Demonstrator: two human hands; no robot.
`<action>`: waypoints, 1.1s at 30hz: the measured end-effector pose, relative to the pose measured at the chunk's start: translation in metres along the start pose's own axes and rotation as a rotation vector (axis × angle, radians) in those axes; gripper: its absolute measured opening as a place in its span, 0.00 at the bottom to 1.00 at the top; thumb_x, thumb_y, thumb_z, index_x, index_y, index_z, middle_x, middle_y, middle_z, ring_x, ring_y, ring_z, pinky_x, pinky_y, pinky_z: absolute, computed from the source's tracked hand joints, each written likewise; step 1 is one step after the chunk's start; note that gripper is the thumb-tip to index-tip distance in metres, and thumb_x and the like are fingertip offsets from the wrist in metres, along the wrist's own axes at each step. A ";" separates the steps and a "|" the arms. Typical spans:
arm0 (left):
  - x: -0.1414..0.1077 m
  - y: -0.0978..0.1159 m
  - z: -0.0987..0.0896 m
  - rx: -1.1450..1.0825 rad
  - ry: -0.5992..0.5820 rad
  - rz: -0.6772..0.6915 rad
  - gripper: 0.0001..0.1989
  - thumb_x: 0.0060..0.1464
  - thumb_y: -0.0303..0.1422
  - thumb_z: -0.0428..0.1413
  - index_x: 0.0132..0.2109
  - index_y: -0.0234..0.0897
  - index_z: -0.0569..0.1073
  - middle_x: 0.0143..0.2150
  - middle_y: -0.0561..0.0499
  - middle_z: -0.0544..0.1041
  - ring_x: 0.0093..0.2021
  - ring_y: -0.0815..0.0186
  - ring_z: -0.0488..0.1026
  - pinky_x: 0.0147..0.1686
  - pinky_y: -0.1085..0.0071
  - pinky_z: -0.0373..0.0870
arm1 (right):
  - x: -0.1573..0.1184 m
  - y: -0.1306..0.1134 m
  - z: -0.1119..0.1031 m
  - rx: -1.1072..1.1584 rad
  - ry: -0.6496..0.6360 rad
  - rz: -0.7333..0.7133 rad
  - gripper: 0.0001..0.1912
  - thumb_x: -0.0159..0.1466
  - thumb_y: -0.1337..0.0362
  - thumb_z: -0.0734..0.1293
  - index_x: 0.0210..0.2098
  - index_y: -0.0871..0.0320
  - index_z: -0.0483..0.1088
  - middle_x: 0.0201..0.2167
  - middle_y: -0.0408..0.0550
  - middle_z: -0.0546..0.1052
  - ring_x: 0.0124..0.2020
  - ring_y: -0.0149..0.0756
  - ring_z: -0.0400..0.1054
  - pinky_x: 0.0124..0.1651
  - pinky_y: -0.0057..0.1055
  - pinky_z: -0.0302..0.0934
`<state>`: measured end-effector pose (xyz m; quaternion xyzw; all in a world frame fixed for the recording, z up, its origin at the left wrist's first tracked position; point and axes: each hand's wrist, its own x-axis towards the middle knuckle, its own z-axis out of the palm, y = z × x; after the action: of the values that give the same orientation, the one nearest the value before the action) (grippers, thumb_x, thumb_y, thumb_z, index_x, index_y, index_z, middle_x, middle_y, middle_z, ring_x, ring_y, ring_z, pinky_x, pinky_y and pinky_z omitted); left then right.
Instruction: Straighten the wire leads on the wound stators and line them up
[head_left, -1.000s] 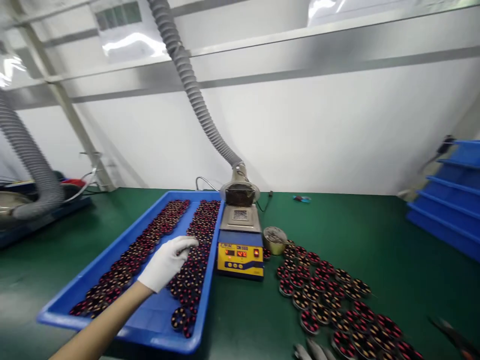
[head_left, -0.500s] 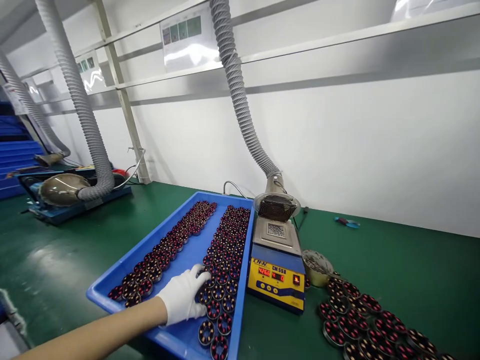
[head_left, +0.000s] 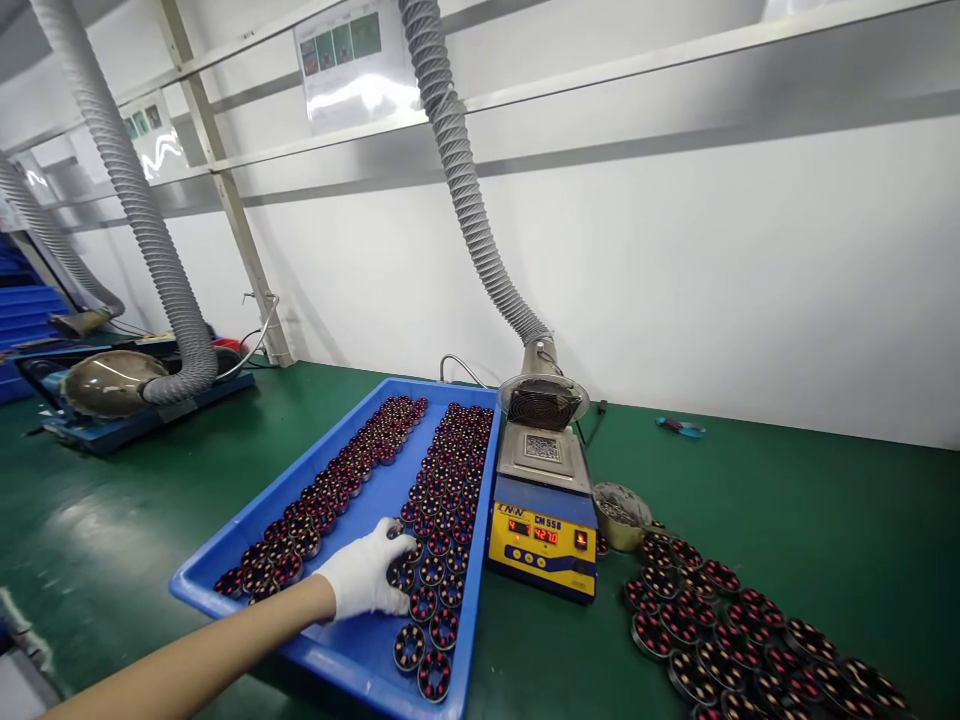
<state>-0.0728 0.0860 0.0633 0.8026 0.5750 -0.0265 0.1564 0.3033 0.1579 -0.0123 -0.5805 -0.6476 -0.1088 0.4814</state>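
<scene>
My left hand, in a white glove, reaches into a blue tray from the lower left. Its fingers and thumb are spread against the left edge of the right-hand band of ring-shaped parts. These are round and dark, with a hole in the middle and a circle of red or beige dots. No part is lifted; the fingertips are partly hidden among the rings. A second band of the same rings lies along the tray's left side, with bare blue floor between. My right hand is out of view.
Right of the tray stands a yellow and blue heated unit, with a fume hose above it. Beside it are a round pot and a pile of rings. Small cutters lie behind.
My left hand remains at the right-hand band, its fingers shifted slightly along the rings' edge. The view has turned a little to the right. The unit's display reading differs.
</scene>
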 end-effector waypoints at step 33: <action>-0.019 0.108 -0.022 0.076 0.237 0.220 0.26 0.57 0.21 0.42 0.61 0.45 0.56 0.66 0.49 0.51 0.63 0.58 0.53 0.61 0.59 0.54 | -0.013 -0.042 -0.025 0.027 -0.090 0.081 0.16 0.68 0.57 0.54 0.45 0.53 0.70 0.49 0.46 0.72 0.49 0.41 0.67 0.46 0.37 0.65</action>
<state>0.0186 0.0437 0.1123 0.8636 0.4967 0.0637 0.0589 0.2783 0.1193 0.0079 -0.6039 -0.6461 -0.0545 0.4635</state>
